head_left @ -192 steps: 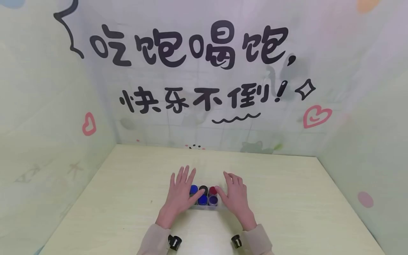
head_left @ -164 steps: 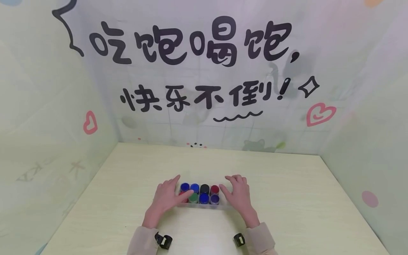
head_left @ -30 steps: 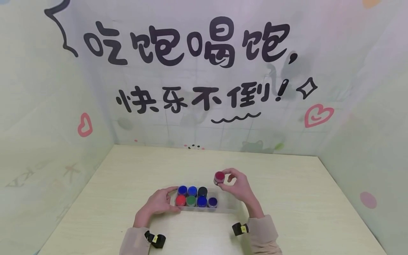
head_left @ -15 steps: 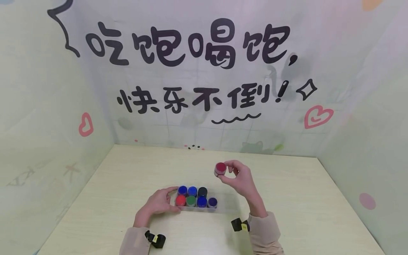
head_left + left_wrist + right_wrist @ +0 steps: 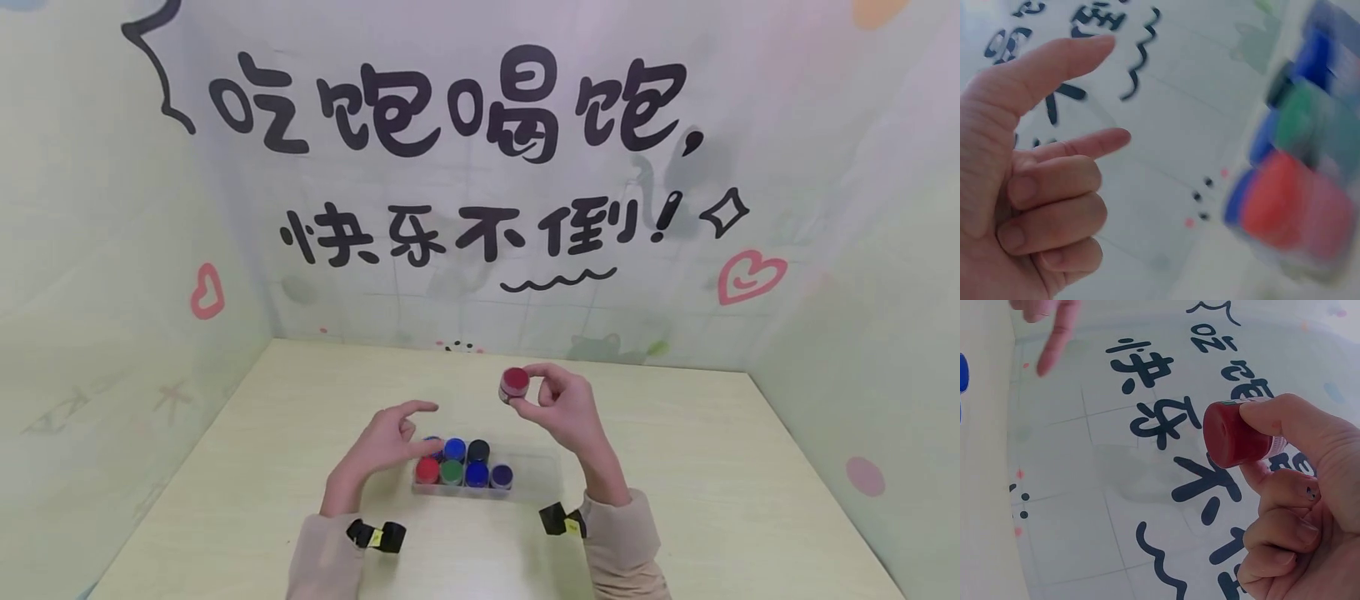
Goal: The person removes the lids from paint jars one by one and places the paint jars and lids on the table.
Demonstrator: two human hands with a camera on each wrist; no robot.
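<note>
My right hand [image 5: 564, 408] pinches a small red-lidded paint jar [image 5: 514, 384] between thumb and index finger, above and behind the tray. In the right wrist view the red lid [image 5: 1221, 434] faces left and the other fingers are curled. My left hand [image 5: 386, 442] hovers at the tray's left end with nothing in it; thumb and index finger are spread apart, and in the left wrist view the other fingers [image 5: 1063, 206] are folded. The clear plastic tray [image 5: 540, 479] holds two rows of jars: red [image 5: 427, 471], green [image 5: 451, 472], black [image 5: 477, 451], purple [image 5: 502, 476] and several blue. My left thumb partly covers one blue jar.
The tray's right end shows bare plastic. A pale wooden table [image 5: 300, 417] lies under it, with a printed cloth backdrop [image 5: 465, 317] at the back and both sides. A black wrist camera [image 5: 378, 536] is strapped at each sleeve.
The red-lidded jar has risen out over the tray in my right hand and moved farther back. My left hand has let go of the tray's left end and lifted.
</note>
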